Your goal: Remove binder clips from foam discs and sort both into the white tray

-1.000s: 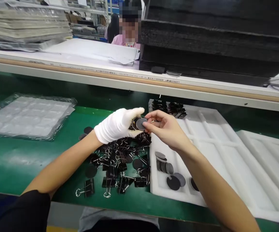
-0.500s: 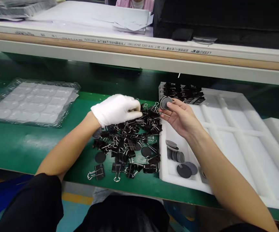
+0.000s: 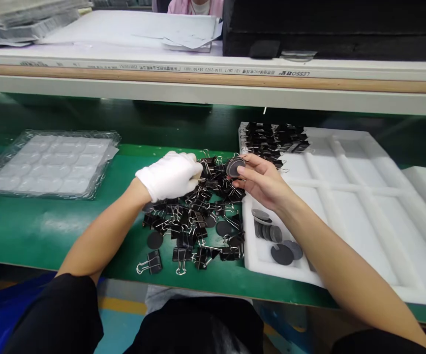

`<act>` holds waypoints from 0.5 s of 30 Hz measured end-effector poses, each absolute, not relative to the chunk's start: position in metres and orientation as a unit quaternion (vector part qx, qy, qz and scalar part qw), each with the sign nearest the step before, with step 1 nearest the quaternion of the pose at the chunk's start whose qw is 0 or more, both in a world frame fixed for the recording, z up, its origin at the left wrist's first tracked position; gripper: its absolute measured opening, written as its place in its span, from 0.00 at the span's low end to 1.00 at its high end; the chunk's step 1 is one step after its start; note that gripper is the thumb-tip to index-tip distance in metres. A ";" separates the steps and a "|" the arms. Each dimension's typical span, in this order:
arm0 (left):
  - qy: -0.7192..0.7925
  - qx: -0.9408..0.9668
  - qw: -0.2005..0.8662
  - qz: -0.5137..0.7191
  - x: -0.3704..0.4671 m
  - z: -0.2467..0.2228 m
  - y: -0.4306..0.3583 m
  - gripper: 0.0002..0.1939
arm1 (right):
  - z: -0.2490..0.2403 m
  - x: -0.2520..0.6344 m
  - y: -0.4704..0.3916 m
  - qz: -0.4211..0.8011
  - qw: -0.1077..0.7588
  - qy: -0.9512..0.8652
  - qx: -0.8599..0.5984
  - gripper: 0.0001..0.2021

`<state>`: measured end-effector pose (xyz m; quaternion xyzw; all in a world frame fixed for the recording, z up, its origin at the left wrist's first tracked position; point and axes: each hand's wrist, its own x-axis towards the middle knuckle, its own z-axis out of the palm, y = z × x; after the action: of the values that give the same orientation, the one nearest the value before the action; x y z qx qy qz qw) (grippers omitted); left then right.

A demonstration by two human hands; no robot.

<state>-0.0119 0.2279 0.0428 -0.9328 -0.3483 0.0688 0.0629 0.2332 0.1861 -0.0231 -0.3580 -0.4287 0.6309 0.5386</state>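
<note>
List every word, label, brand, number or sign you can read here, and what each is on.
"LESSO", upside down on the shelf's edge strip.
"1614-2023", upside down on the same strip.
The strip's other characters: too small or blurred to read.
Black clips, held discs: no readable text.

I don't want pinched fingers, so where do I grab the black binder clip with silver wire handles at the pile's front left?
Probably the clip's black body, from above, finger and thumb on its near and far edges: it lies on the green tabletop, handles pointing left.
</note>
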 end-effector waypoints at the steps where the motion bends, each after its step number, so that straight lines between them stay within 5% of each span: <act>1: -0.350 -0.935 0.045 0.049 -0.015 0.044 0.230 0.11 | -0.023 0.233 0.185 0.631 0.533 -0.445 -0.347 0.18; 15: -0.439 -0.882 0.010 -0.172 -0.014 0.036 0.228 0.14 | -0.042 0.235 0.188 0.593 0.480 -0.546 -0.345 0.28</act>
<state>-0.0139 0.2280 0.0360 -0.8818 -0.4389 -0.1721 0.0100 0.2345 0.1878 -0.0422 -0.3446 -0.5464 0.5935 0.4801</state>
